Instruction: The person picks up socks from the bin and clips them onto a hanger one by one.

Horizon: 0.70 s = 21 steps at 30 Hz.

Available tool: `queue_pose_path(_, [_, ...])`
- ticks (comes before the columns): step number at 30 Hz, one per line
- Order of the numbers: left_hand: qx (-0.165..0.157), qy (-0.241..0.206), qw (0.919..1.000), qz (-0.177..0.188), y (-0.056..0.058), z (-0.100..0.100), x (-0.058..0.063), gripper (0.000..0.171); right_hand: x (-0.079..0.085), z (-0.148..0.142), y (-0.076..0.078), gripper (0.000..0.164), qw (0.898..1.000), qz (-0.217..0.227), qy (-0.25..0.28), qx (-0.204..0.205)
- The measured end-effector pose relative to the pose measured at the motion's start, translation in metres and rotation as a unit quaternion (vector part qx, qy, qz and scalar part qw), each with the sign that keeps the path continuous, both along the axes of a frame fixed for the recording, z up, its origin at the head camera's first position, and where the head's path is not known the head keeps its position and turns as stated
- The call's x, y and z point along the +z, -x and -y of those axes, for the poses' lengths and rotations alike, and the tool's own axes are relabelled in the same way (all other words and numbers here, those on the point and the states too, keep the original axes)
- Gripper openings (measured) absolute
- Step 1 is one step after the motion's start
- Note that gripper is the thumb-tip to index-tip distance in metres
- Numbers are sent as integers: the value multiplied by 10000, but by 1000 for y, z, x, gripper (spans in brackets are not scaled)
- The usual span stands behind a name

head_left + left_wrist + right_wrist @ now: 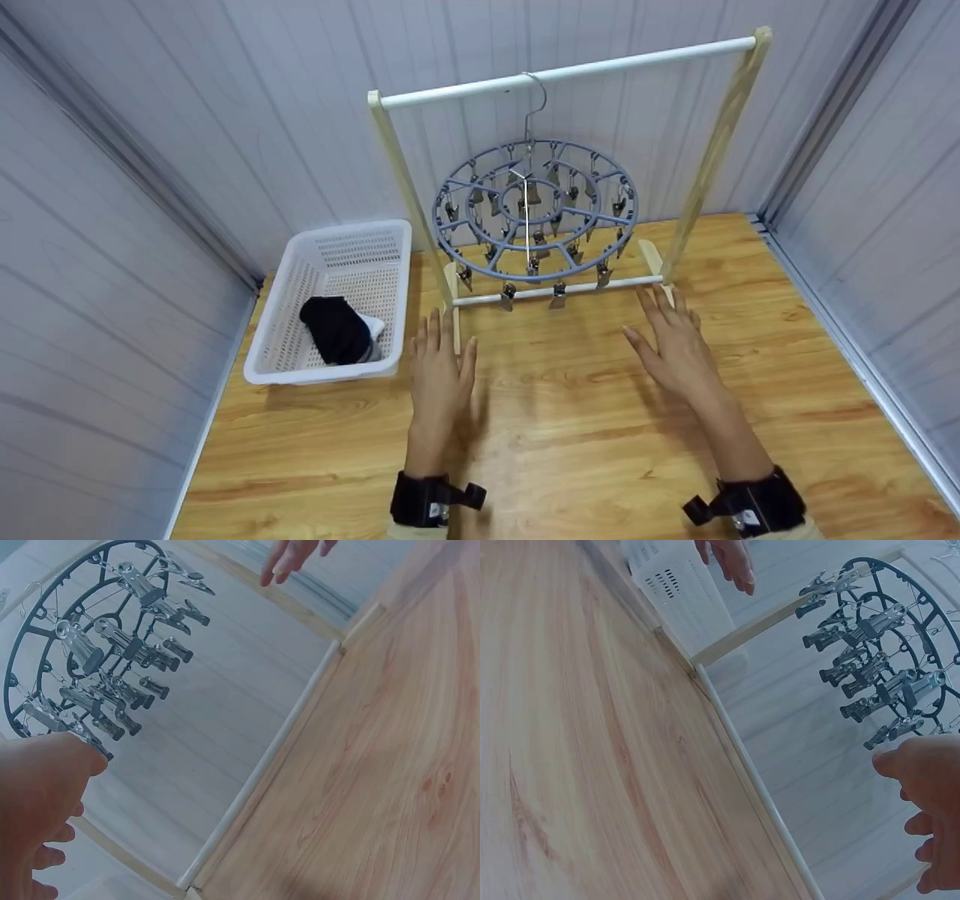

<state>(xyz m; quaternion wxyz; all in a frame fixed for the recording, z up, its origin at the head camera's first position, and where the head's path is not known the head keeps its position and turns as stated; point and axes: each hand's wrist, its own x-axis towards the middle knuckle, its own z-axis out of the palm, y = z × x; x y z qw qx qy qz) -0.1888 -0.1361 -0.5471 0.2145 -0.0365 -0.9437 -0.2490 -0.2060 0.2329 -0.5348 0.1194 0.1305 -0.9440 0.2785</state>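
Note:
My left hand is held over the table between the basket and the rack, fingers extended and nothing in it. Over on the right, my right hand hovers near the rack's right foot, also empty with its fingers spread. Between and beyond them a round blue-grey clip hanger hangs by its metal hook from the white top bar of a wooden rack. Several metal clips dangle from its rings. Inside the white basket lie a black cloth item and something white partly under it.
The rack's lower white bar runs just above the wood-grain table. Pale panel walls close in the left, back and right sides. The basket stands at the left beside the rack's left post.

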Motion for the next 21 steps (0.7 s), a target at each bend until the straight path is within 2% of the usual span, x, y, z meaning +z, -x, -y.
queue_pose_path(5, [23,8,9999,-109,-1,0,7,63,7,1,-4,70,10000,-21,-4,65])
queue_pose_path(13, [-46,-1,9971,-765,-10,0,26,62,23,7,-14,72,9998,16,159,125])
queue_pose_path(21, [-211,-218,9918,-1243,-22,1,44,60,33,15,-26,66,9976,-493,462,135])
